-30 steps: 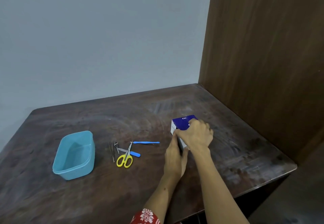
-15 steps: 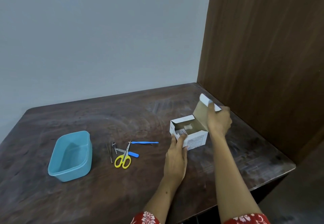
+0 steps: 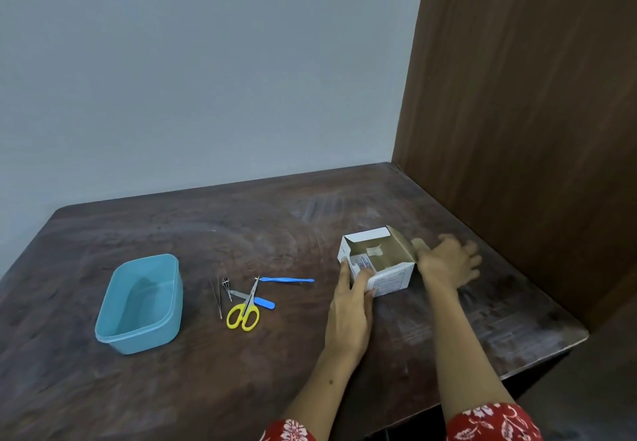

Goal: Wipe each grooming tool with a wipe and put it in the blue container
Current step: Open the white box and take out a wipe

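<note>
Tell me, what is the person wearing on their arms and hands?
Both hands, the left hand and the right hand, are bare: no gloves, and no rings or watch that I can make out. The forearms are uncovered. Short red sleeves with a white flower print show at the bottom edge.

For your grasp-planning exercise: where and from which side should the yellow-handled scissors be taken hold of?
Take the yellow-handled scissors at the yellow loops, coming from above on the near side. The loops lie flat, nearest the person and free of neighbours, while the blades point away and cross the blue-handled tool.
</note>
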The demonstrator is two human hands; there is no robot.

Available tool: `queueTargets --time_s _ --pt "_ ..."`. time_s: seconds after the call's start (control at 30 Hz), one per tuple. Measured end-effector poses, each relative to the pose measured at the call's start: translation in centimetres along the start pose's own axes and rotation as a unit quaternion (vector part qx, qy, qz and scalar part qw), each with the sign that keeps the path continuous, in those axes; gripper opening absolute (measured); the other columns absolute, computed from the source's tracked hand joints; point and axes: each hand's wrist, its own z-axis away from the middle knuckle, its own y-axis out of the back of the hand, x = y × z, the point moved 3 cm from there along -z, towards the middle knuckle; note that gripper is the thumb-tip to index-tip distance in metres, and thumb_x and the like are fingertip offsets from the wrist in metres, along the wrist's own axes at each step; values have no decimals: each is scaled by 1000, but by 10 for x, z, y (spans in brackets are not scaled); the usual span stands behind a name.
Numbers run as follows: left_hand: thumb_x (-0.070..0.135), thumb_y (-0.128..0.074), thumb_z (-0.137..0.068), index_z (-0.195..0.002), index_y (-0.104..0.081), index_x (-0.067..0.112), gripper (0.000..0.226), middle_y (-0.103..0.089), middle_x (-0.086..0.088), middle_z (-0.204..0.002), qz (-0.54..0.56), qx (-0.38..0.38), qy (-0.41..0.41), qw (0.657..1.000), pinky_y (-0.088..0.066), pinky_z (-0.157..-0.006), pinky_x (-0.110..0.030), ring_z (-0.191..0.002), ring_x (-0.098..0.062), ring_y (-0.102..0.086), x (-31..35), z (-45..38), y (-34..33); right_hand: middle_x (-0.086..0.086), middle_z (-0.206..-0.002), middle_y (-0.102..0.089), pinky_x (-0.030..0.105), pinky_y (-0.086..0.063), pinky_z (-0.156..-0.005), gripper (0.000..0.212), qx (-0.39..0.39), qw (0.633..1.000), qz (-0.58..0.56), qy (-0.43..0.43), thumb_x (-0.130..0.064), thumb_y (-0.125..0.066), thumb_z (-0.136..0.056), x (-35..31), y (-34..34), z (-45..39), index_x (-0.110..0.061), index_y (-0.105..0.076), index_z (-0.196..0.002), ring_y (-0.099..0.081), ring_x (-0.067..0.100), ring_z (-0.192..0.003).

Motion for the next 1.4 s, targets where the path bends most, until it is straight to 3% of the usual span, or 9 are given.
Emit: queueTargets --time_s 0.1,0.23,0.37,0.53,0.83,1.03,1.13,1.2,1.4 --pt "11 -46 -93 -114 -50 25 25 -28 -6 -151 -1 18 -25 1000 -47 -92 -31 -130 -21 -41 0 0 0 14 -122 -55 41 -40 -92 21 35 990 14 133 -11 -60 -86 -21 11 6 -16 -68 -106 -48 34 -114" --pt "11 -46 -93 -116 -52 20 25 -29 -8 -151 -11 26 -20 999 -44 -91 -29 -132 -20 -37 -1 -1 -1 8 -94 -67 32 -48 -73 11 -73 960 100 250 -11 -59 -84 -56 7 25 -12 -69 -90 -62 29 -93" --pt "16 -46 -93 -117 -48 23 24 -31 -6 -149 -18 11 -5 1000 -49 -90 -35 -123 -22 -48 -3 -2 -3 5 -92 -59 29 -47 -69 17 -161 898 314 262 -14 -66 -79 -69 0 47 -14 -56 -93 -56 21 -83" --pt "20 -48 -94 -128 -42 22 34 -28 -5 -151 -27 -3 22 999 -44 -96 -31 -124 -20 -47 -2 -2 -4 -1 -87 -56 25 -39 -63 21 -217 857 410 223 -17 -59 -84 -74 -8 54 -17 -62 -105 -52 18 -78" --pt "18 -50 -93 -139 -34 27 49 -31 0 -149 -10 1 21 1000 -40 -101 -30 -131 -15 -40 1 -2 -3 4 -118 -61 26 -38 -72 28 -182 915 296 204 -12 -55 -88 -74 -10 51 -14 -57 -115 -58 21 -108" --pt "16 -52 -91 -141 -25 33 60 -35 4 -147 2 8 4 1000 -44 -101 -34 -130 -13 -41 -2 -1 -4 8 -99 -68 33 -52 -76 14 -159 963 104 190 -8 -60 -82 -78 8 32 -11 -68 -93 -63 26 -91" --pt "15 -54 -90 -144 -22 30 64 -35 3 -148 15 15 12 1000 -39 -103 -26 -132 -13 -39 0 1 -3 9 -81 -67 43 -55 -83 17 -226 958 -12 177 -1 -53 -87 -74 14 25 -8 -68 -88 -69 27 -80" --pt "15 -55 -90 -145 -22 27 65 -39 5 -146 24 21 18 999 -37 -99 -19 -129 -10 -43 1 2 -2 11 -82 -68 42 -56 -83 22 -281 945 -71 150 3 -52 -88 -71 16 24 -9 -68 -80 -70 25 -78" --pt "14 -56 -88 -142 -24 25 64 -46 5 -140 24 24 18 999 -42 -96 -23 -124 -11 -48 3 1 0 15 -78 -68 38 -58 -81 19 -322 937 -50 127 6 -57 -83 -60 7 23 -6 -67 -72 -69 22 -71"
